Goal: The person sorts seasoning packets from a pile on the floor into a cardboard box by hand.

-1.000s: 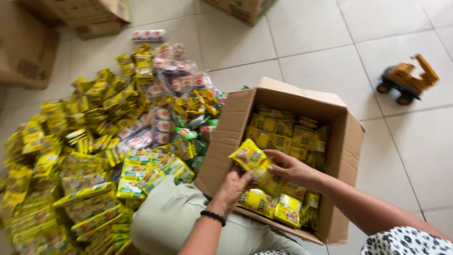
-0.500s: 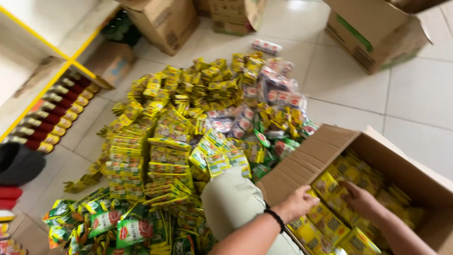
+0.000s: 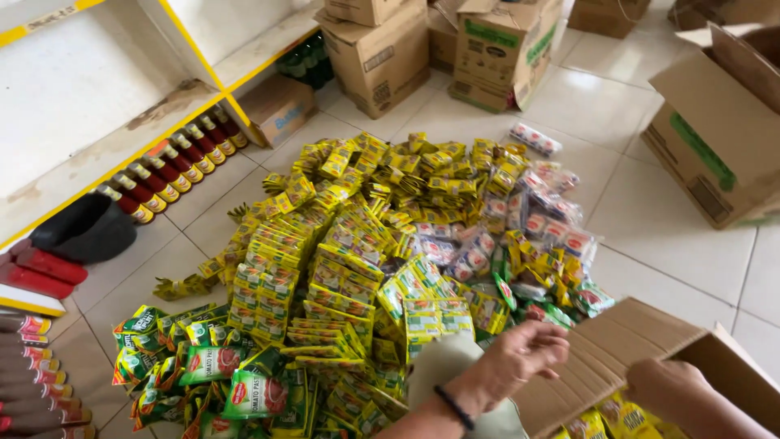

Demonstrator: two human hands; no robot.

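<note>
Left hand fingers curled, empty, beside carton flap; right hand fingers unclear; sachet heap alongside

The scene is bright, with soft and even daylight. The white glossy floor tiles reflect a pale glare at the top right. Shadows are weak; only a soft one lies under the white shelf with yellow edge. The big heap of shiny yellow and green sachets shows small highlights and is quite sharp. The left hand and right hand look a little blurred. Straight lines bend slightly at the edges.
</note>
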